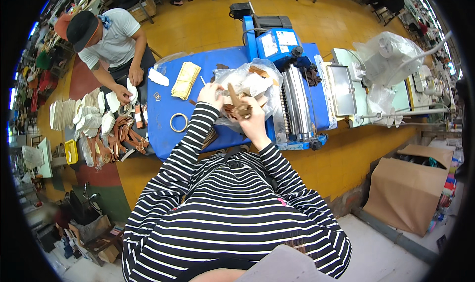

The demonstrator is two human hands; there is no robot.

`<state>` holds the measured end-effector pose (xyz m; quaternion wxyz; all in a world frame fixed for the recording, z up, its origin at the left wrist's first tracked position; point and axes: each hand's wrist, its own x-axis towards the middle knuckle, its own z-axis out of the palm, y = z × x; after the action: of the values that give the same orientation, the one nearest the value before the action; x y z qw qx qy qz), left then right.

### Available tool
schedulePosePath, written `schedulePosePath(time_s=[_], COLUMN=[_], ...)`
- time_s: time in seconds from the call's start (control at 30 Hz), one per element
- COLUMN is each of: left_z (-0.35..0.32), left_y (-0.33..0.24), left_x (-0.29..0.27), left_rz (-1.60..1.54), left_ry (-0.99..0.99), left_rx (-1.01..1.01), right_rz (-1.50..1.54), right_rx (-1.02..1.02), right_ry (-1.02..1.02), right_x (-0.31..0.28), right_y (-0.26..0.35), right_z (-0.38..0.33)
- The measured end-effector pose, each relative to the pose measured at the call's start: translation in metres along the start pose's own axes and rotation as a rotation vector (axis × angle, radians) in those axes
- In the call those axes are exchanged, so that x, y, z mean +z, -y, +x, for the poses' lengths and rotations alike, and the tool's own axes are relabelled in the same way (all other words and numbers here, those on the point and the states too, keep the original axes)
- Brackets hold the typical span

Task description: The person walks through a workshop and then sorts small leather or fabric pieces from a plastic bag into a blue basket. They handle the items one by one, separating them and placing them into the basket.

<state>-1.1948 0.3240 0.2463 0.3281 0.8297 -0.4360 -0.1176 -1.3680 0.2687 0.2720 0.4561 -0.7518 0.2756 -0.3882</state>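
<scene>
My right hand point(255, 122) is closed round a bundle of brown strips point(239, 105), perhaps leather, one end of which points up and away. To its left, my left hand point(212, 95) has its fingers curled by the edge of a clear plastic bag point(271, 77); what they hold is too small to make out. A thin white stick-like thing point(202, 80) shows beside those fingers. White and brown pieces fill the bag, which lies open on the blue tabletop point(163, 104). Both hands are over its near side, hiding part of the contents.
Close on the right stands a blue machine with metal rollers point(298, 101). A tape roll point(178, 122), a yellowish bundle point(186, 80) and a white piece point(158, 77) lie on the left. Beyond them a co-worker point(116, 39) handles white pieces beside brown straps point(123, 136).
</scene>
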Motion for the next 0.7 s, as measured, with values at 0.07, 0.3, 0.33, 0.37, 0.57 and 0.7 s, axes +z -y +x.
schedulePosePath(time_s=[0.07,0.3,0.33,0.37,0.57,0.7], left_z=[0.003,0.013,0.009,0.004,-0.004,0.005], left_y=[-0.026,-0.047,-0.045,-0.027,-0.028,-0.021], left_x=[0.019,0.028,0.042,0.064,0.045,0.051], left_rz=[0.11,0.205,0.292,0.297,0.096,0.122], left_ry=[-0.079,0.298,0.285,0.179,0.295,0.097], left_rx=[0.017,0.139,0.077,0.009,-0.183,-0.055], right_rz=[-0.028,0.432,0.429,0.438,0.341,0.165], right_rx=[0.121,0.513,0.496,0.486,0.442,0.289], right_ry=[-0.104,-0.41,-0.367,-0.318,-0.292,-0.228], right_x=[-0.019,-0.044,-0.052,-0.053,-0.049,-0.037], right_y=[-0.003,-0.031,-0.043,-0.053,-0.046,-0.023], right_z=[0.0,0.012,0.01,0.005,-0.002,0.007])
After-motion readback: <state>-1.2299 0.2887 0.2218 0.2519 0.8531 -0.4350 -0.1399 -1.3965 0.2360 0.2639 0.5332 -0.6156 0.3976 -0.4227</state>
